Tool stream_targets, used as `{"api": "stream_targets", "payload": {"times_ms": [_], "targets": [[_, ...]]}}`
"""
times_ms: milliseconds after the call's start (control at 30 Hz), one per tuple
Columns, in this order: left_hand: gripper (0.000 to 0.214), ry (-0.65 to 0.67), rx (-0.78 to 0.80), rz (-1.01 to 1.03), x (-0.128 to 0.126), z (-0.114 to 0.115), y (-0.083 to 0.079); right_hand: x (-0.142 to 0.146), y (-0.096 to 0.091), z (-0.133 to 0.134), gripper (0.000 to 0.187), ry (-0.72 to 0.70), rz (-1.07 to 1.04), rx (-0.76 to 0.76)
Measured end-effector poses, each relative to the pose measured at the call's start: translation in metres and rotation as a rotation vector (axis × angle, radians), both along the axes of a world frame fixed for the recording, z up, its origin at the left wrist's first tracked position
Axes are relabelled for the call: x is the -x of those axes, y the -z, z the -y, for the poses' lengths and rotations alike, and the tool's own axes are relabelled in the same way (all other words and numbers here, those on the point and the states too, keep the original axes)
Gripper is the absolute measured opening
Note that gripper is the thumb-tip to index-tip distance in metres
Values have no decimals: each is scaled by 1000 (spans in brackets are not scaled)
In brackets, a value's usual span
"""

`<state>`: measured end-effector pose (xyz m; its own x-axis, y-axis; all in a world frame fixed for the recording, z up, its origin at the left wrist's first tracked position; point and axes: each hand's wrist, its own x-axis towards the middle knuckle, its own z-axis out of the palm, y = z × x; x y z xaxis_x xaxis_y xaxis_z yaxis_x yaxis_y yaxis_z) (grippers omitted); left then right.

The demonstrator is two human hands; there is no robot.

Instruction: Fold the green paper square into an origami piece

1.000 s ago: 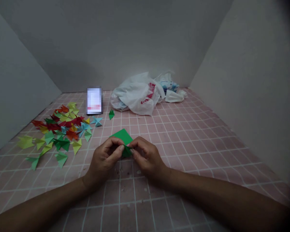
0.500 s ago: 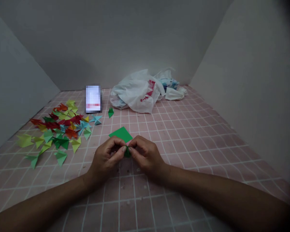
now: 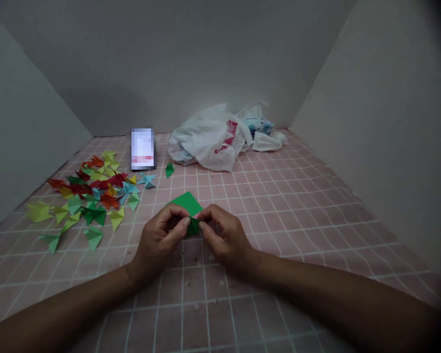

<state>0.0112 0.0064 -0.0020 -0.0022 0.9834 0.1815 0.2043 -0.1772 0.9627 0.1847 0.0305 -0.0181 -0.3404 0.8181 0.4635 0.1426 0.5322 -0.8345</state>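
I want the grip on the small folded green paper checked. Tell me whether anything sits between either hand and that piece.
Nothing visible does. The left hand and right hand both pinch the small folded green paper piece directly between their fingertips. The flat green paper square lies just behind them on the pink tiled surface.

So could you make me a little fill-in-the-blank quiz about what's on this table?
1. Both hands, the left hand and the right hand, pinch a small folded paper coloured ____.
2. The pile of folded paper shapes lies to the person's ____.
3. The table cover is pink with ____ grid lines.
4. The white plastic bag lies near the back ____.

Missing words: green; left; white; wall
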Motion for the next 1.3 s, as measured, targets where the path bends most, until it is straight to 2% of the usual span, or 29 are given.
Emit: {"api": "stream_targets", "payload": {"times_ms": [167, 300, 467, 767, 933, 1067, 1300], "targets": [[8, 56, -13, -66, 0, -2, -1, -1, 0, 0, 3, -27, -4, -44], [8, 84, 17, -69, -1, -1, -1, -1, 1, 1, 11, -48, 61, -129], [7, 54, -1, -66, -3, 2, -2, 0, 0, 4, 16, -46, 99, -187], [9, -29, 14, 51, -2, 2, -2, -1, 0, 0, 14, -21, 7, -24], [9, -30, -7, 38, -2, 2, 0, 0, 0, 0, 3, -43, 1, 4], [9, -15, -24, 5, -1, 2, 2, 0, 0, 0, 8, -54, -1, -5], [10, -47, 12, -26, 0, 4, 1, -1, 1, -1, 6, -11, -30, 89]]}}
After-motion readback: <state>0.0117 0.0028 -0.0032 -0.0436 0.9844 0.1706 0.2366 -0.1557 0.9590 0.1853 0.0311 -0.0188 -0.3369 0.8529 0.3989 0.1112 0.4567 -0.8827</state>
